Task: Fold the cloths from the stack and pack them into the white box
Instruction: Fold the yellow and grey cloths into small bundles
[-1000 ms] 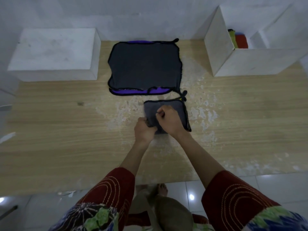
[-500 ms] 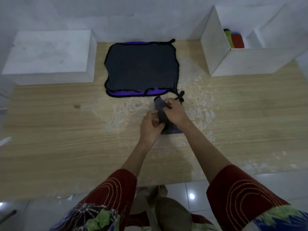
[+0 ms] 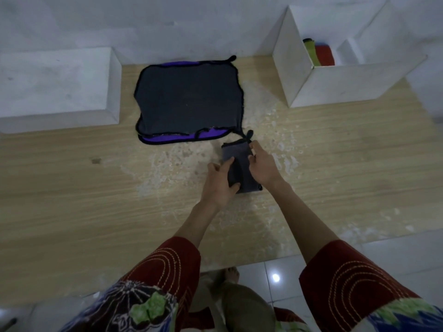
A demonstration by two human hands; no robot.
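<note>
Both hands pinch the folded grey cloth (image 3: 236,161) on the desk (image 3: 72,188): left hand (image 3: 221,183) at its near-left edge, right hand (image 3: 262,165) on its right. Square edges, press flat, then lift to the white box (image 3: 335,85) beyond-right; stack (image 3: 189,101) lies just beyond.

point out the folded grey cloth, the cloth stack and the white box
folded grey cloth (image 3: 236,153): head view, bare upper part between the hands
cloth stack (image 3: 189,101): head view, middle of the dark top cloth
white box (image 3: 335,85): head view, near outer wall

Both hands (image 3: 239,173) close together, fingers (image 3: 230,161) curled
</note>
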